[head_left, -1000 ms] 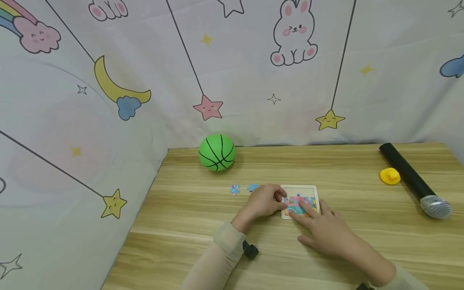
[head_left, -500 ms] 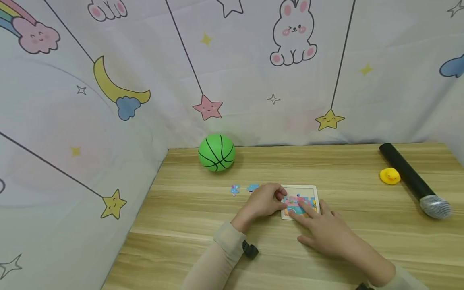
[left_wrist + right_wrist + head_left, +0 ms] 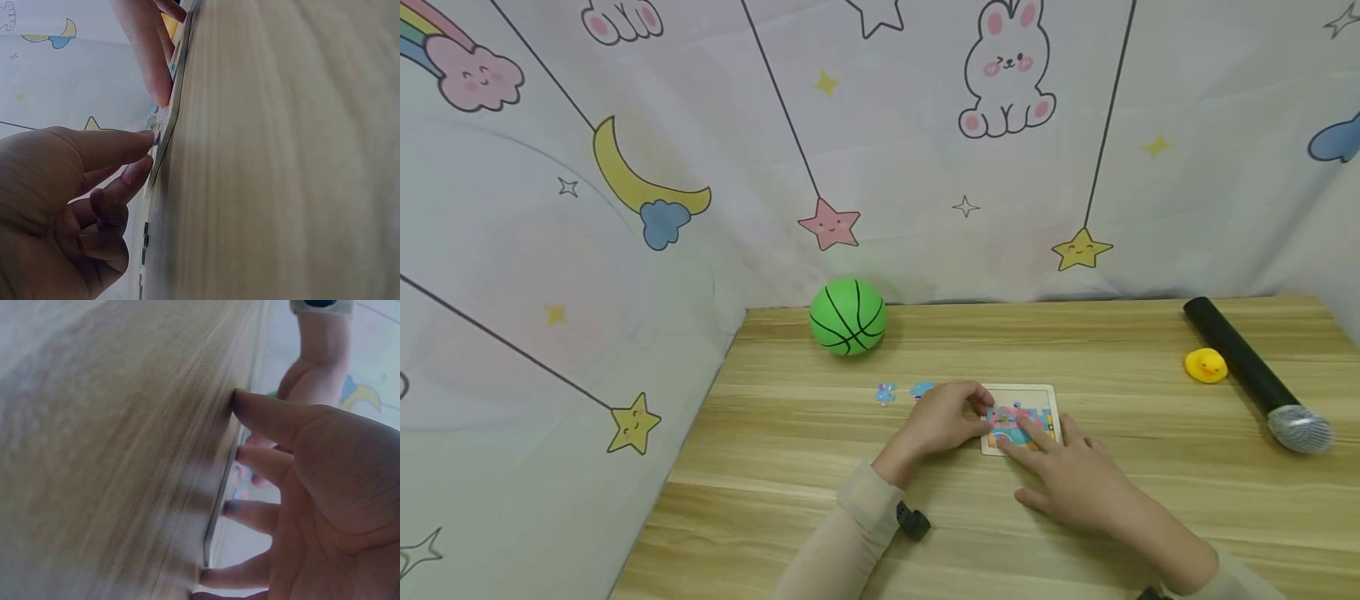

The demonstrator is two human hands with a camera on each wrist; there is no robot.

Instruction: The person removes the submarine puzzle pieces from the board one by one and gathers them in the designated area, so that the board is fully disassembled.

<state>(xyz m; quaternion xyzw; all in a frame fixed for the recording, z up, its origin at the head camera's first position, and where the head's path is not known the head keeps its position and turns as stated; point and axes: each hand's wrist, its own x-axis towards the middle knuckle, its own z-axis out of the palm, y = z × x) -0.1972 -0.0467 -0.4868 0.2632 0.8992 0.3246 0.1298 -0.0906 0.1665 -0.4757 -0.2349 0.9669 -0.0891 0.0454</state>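
Observation:
A small jigsaw puzzle [image 3: 1039,417] in a white tray [image 3: 1018,387] lies on the table, with pink, teal and blue pieces in its near part. At the tray's left side my left hand [image 3: 943,417] pinches a puzzle piece, mostly hidden by the fingertips; the left wrist view shows thumb [image 3: 119,147] and finger close together at the tray's rim. From the near right, my right hand [image 3: 1075,479] rests spread fingers on the puzzle and tray edge. Its thumb touches the table in the right wrist view. Two loose blue pieces, one a puzzle piece [image 3: 886,393], lie left of the tray.
A green ball [image 3: 848,317] stands at the back left of the wooden table [image 3: 760,467]. To the right lie a yellow rubber duck [image 3: 1206,365] and a black microphone [image 3: 1247,358]. A patterned cloth [image 3: 910,167] hangs behind the table.

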